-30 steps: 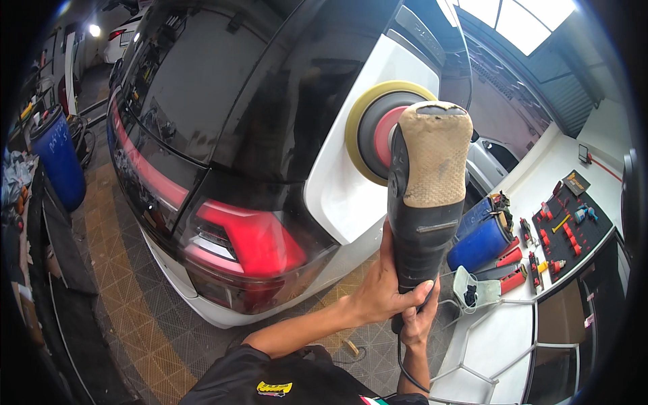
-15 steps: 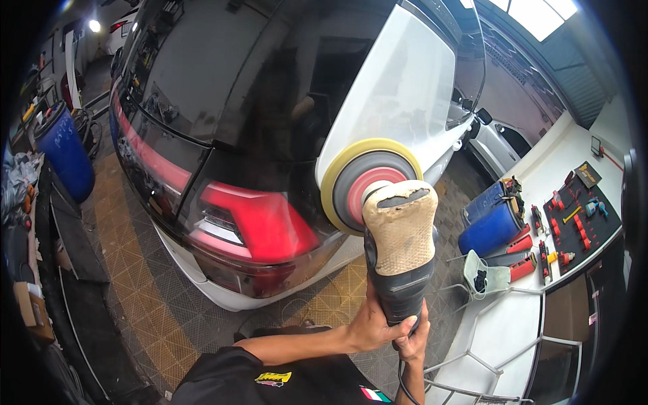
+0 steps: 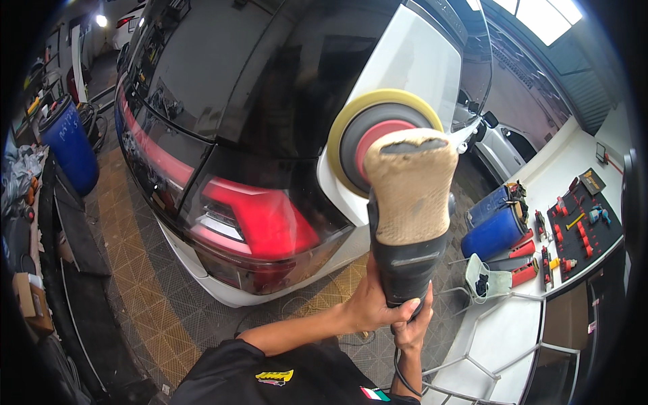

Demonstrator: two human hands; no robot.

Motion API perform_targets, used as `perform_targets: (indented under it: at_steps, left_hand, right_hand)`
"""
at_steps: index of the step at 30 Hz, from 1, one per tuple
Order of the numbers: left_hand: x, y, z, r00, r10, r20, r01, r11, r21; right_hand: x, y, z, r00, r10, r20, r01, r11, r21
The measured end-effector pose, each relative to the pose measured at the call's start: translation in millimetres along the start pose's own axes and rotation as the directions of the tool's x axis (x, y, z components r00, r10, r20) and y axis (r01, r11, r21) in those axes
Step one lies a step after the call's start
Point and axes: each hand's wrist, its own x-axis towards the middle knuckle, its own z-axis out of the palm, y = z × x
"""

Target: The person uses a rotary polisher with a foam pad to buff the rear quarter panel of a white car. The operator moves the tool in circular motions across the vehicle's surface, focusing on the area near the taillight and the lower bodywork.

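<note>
A corded car polisher (image 3: 408, 196) with a tan textured head cover and black body is held up in front of me. Its round yellow-rimmed pad (image 3: 345, 135) is at the white rear corner panel (image 3: 422, 64) of a car; whether it presses on the paint is hard to tell. My left hand (image 3: 371, 304) wraps round the lower body from the left. My right hand (image 3: 413, 327) closes round the handle's end from the right, above the cable (image 3: 398, 371). Just left of the pad is the car's red tail light (image 3: 280, 226).
A dark rear window (image 3: 209, 67) fills the upper left. Blue barrels (image 3: 496, 233) and a pale chair (image 3: 487, 280) stand to the right, near a black tool board (image 3: 586, 219). Another blue barrel (image 3: 71, 148) is at far left. Grid tiles (image 3: 145, 283) cover the floor.
The polisher and its pad have moved upward and slightly right along the white panel. Both hands have kept their grip. The view has shifted slightly.
</note>
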Motion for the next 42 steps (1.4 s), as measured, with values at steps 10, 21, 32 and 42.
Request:
perform_targets:
  at_steps: [10,21,32,42]
  left_hand:
    - [-29.7,-33.5,19.5,0.994,-0.105,-0.008,0.105,0.981,0.161]
    - [27.5,-69.4,21.8,0.992,0.035,-0.120,0.009,0.940,0.342]
    - [97.4,-79.0,25.1,0.973,0.102,-0.205,-0.034,0.950,0.311]
    - [174.3,-65.4,34.4,0.879,0.318,-0.355,-0.215,0.929,0.301]
  right_hand:
    - [-29.7,54.2,-6.3,0.994,0.084,0.076,-0.099,0.972,0.212]
    - [36.8,111.4,8.9,0.999,0.015,0.030,-0.024,0.951,0.310]
    - [149.0,174.2,-16.1,0.896,-0.427,0.120,0.396,0.892,0.217]
    - [235.9,175.0,-17.6,0.877,-0.471,0.090,0.438,0.864,0.247]
